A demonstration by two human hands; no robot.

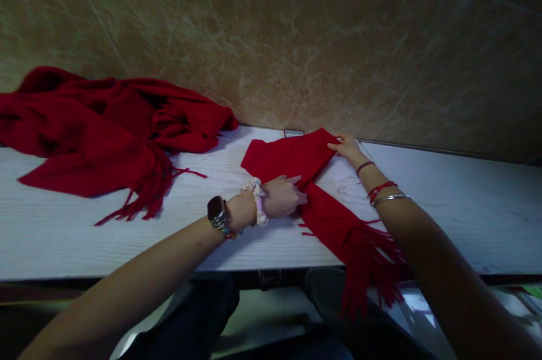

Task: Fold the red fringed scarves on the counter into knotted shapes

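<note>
Red wool, fringed at its ends, makes up the scarf [296,168] that both hands work on; it lies folded on the pale wood-grain surface [84,236], bent into an angle between the two hands. The left hand [283,196] presses flat on the fold, palm down and fingers spread loosely, not clenched, resting on the cloth rather than pinching it. The right hand [348,148] sits beyond and to the right of the left one, its fingertips pinching the far corner of the folded part against the surface. From under the left hand the scarf's free end runs toward the person, and its fringe [368,270] hangs over the near edge of the surface, just beside the right forearm. Well apart, far to the left of the left hand, a second red scarf [101,128] lies crumpled in a loose heap.
</note>
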